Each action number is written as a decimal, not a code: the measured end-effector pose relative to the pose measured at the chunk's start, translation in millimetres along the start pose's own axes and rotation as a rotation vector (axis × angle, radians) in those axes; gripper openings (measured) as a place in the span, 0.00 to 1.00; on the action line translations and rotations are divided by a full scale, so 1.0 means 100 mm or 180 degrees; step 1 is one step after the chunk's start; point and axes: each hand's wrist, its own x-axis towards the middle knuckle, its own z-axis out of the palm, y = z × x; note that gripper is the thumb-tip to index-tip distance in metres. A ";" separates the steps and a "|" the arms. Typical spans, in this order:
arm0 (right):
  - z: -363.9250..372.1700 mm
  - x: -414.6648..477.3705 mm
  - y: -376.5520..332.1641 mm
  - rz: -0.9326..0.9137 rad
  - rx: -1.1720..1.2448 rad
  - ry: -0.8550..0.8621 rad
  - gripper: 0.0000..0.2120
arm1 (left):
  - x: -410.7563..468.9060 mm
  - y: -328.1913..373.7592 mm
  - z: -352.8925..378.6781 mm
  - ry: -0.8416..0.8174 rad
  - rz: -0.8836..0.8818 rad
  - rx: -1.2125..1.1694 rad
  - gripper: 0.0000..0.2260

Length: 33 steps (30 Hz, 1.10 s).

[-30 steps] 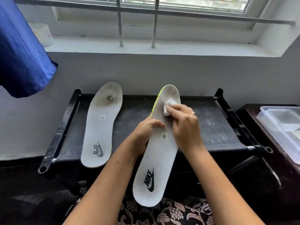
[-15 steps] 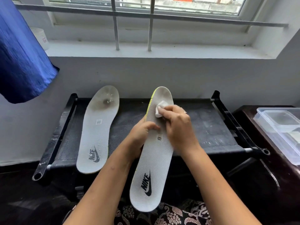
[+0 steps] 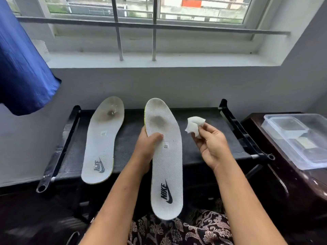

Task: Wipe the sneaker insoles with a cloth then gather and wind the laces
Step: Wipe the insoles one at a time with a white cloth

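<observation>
Left hand [image 3: 147, 146]: it holds the near insole [image 3: 165, 156] from the left edge, the thumb lying on the top face, the other fingers hidden under it.
Near insole: white, long, with a yellow-green rim on the left side; the toe end points away to the wall, the heel end with the black logo hangs over the patterned fabric [image 3: 177, 230] at the bottom of the view. A grey dirty patch shows in the toe part (a small printed label sits near the middle).
Right hand [image 3: 211, 145]: raised to the right of the near insole, palm turned up and toward the camera, fingers curled; thumb and fingertips pinch the cloth [image 3: 194, 125].
Cloth: small, white, crumpled, sticking out above the fingertips. It is apart from the near insole, not touching it.
Second insole [image 3: 102, 140]: it lies flat on the black rack [image 3: 127, 138], to the left, well apart from both hands. It has a darker stain near the toe and a faded logo at the heel, which reaches over the front edge of the rack.
Black rack: a dark fabric shelf with black side frames, standing against the white wall below the window sill [image 3: 159, 59].
Counter [image 3: 261, 174]: dark wood, at the right; a clear plastic container [image 3: 299, 138] with lid stands on it.
Blue cloth [image 3: 21, 68]: hangs at the upper left.
Laces: I cannot see them in this view.
</observation>
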 end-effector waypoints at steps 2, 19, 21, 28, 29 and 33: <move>0.00 -0.12 -0.07 0.0260 0.0567 -0.0146 0.10 | -0.07 -0.01 0.00 0.0122 0.0129 0.0065 0.13; 0.52 -0.22 0.34 -0.0133 -0.1198 -0.0256 0.15 | 0.11 0.25 -0.29 0.0480 0.0009 0.1354 0.27; 0.55 -0.12 0.40 -0.0176 -0.1284 -0.0197 0.14 | 0.20 0.25 -0.29 0.0424 0.0023 0.1691 0.23; 0.49 0.02 0.49 -0.0571 -0.2105 -0.0104 0.11 | 0.28 0.23 -0.21 -0.0070 -0.0278 0.2932 0.23; 0.49 0.02 0.48 -0.0647 -0.2218 -0.0101 0.10 | 0.29 0.24 -0.25 -0.0077 -0.0271 0.3092 0.26; 0.47 0.01 0.45 -0.0803 -0.2351 -0.0055 0.09 | 0.39 0.46 -0.55 0.0569 -0.0025 0.3554 0.29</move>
